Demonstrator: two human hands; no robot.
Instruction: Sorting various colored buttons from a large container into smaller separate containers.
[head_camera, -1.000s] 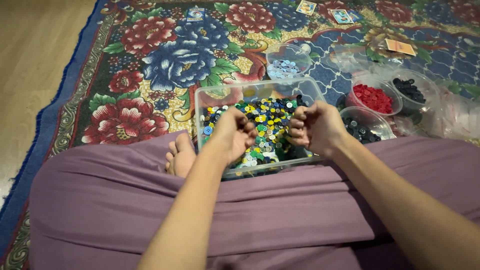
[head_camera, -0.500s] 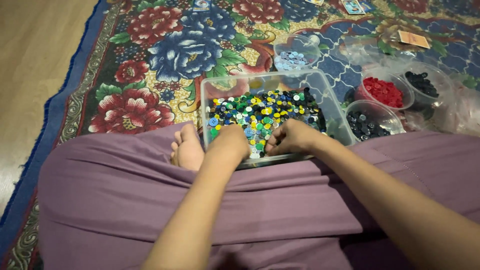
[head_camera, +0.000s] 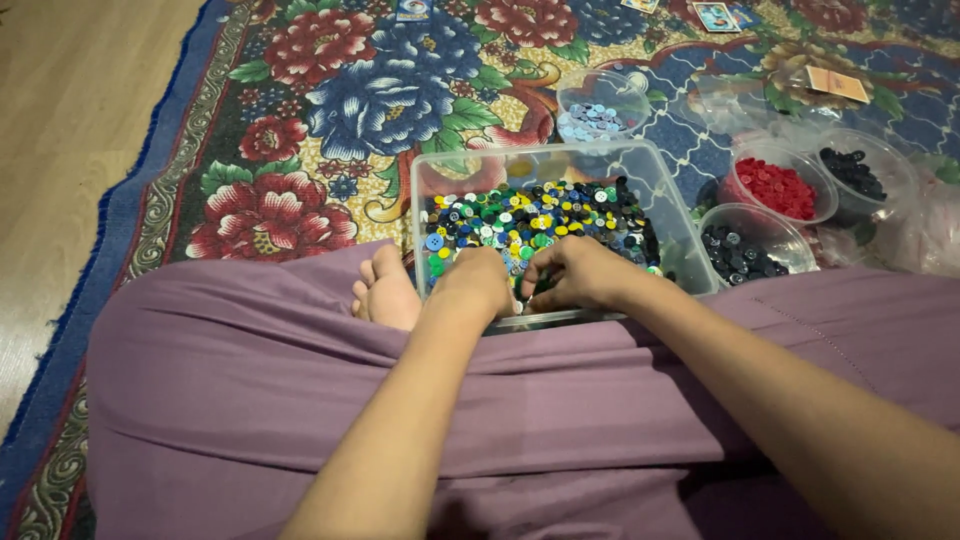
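A clear plastic box (head_camera: 670, 190) full of mixed coloured buttons (head_camera: 530, 220) stands on a flowered rug in front of my purple-clad legs. Both hands are down inside its near end. My left hand (head_camera: 475, 280) rests knuckles-up on the buttons, fingers curled under and hidden. My right hand (head_camera: 575, 272) lies beside it, fingers bent into the pile, pinching among the buttons. Whether either hand holds a button cannot be seen.
Small clear bowls stand around the box: pale blue buttons (head_camera: 600, 112) behind it, red buttons (head_camera: 778, 186), black buttons (head_camera: 852, 172) and dark blue buttons (head_camera: 745, 252) to the right. A bare foot (head_camera: 385, 290) lies left of the box. Cards (head_camera: 835, 85) lie farther back. Wooden floor is at the left.
Both hands dropped from above the box's near rim down into the buttons and drew closer together. The view shifted a little.
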